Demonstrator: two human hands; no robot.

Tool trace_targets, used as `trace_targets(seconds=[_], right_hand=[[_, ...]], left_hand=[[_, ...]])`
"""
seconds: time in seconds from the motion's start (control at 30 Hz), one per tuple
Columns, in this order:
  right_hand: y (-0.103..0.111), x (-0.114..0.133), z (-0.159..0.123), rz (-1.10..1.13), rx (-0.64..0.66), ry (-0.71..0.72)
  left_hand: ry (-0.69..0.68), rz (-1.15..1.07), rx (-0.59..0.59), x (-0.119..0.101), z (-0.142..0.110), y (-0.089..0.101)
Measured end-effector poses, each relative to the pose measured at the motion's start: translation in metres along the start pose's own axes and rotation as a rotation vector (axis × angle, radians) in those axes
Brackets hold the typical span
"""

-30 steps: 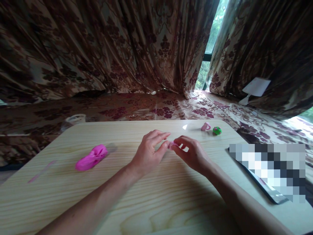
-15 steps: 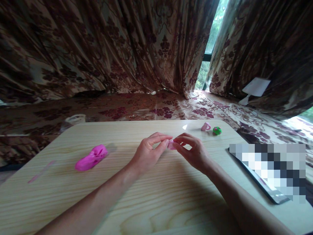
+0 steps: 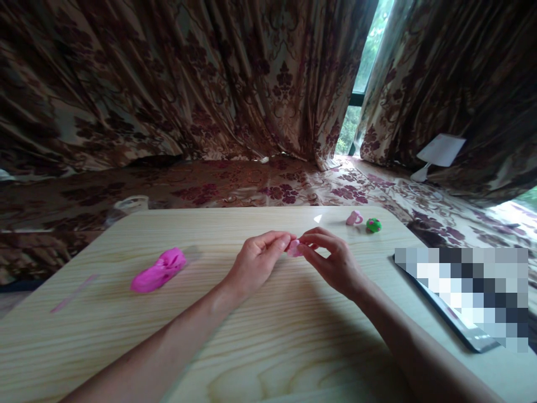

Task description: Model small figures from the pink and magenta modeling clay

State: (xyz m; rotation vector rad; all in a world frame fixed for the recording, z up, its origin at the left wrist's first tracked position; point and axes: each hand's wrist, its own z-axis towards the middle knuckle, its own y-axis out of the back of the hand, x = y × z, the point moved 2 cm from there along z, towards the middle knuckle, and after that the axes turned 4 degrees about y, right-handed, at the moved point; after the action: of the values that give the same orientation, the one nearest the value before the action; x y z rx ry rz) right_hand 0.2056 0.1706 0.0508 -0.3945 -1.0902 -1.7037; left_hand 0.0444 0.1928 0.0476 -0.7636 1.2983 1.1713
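Note:
Between my two hands is a small light-pink piece of modelling clay [image 3: 294, 248], held just above the table [image 3: 235, 358]. My left hand [image 3: 260, 257] is closed, thumb and forefinger pinched at the clay's left side. From the other side my right hand [image 3: 331, 257] pinches the same piece with its thumb and fingertips. The fingers cover part of the clay, so its full shape is hidden. Off to the left lies a larger bright-pink lump of modelling clay [image 3: 159, 271].
A thin pink strip [image 3: 75, 293] lies far left. At the back right sit a small pink cup-like shape [image 3: 354, 218] and a green ball with pink spots [image 3: 373, 225]. A blurred-out flat device [image 3: 482, 342] rests at right. Behind stands a white lamp [image 3: 441, 150].
My left thumb and fingers have shifted slightly on the clay, and more of the piece shows. My right hand keeps nearly the same pinch.

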Motion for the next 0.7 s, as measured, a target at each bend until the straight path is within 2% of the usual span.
trace_targets(seconds=[0.23, 0.37, 0.6, 0.7], right_hand=[[0.0, 0.001, 0.0, -0.015, -0.022, 0.034], [0.004, -0.002, 0.001, -0.019, -0.058, -0.015], [0.013, -0.001, 0.004, 0.11, 0.067, -0.102], [0.013, 0.0, 0.004, 0.174, 0.126, -0.104]], left_hand=[[0.086, -0.133, 0.031, 0.007, 0.001, -0.003], [0.131, -0.222, 0.15, 0.005, -0.001, -0.007], [0.149, -0.147, 0.233, 0.0, -0.004, -0.009], [0.164, -0.205, 0.268, -0.001, -0.005, -0.01]])
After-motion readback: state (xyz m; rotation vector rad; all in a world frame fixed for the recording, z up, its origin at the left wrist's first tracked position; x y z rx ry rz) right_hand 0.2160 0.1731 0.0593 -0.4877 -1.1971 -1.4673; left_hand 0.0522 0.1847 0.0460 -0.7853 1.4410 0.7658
